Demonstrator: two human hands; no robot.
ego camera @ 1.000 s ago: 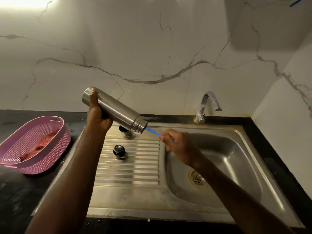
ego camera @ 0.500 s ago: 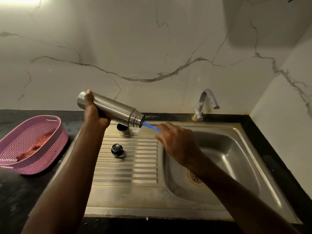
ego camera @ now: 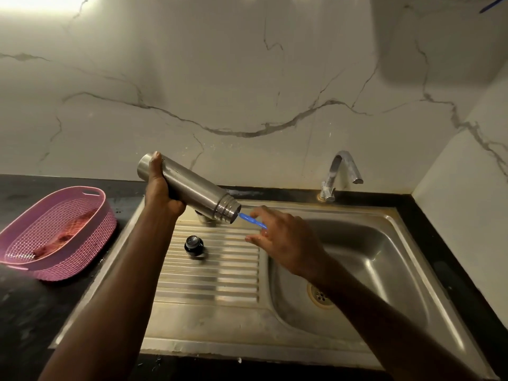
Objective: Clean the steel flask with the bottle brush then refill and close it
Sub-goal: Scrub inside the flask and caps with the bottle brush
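Tilting the flask [ego camera: 189, 188], left hand [ego camera: 162, 188] grips; right hand [ego camera: 286, 240] pinches brush handle [ego camera: 251, 220].

I look down on a black stone counter [ego camera: 24, 306] with a steel sink unit [ego camera: 209, 320] set into it. At nine o'clock a pink oval plastic basket [ego camera: 59, 232] sits on the counter, just beside the unit's left edge. On the ribbed drainboard [ego camera: 211, 273] near centre stands a small black cap [ego camera: 194, 244]. The basin [ego camera: 379, 270] lies toward three o'clock. A chrome tap [ego camera: 339, 174] rises from the unit's back rim at one o'clock.
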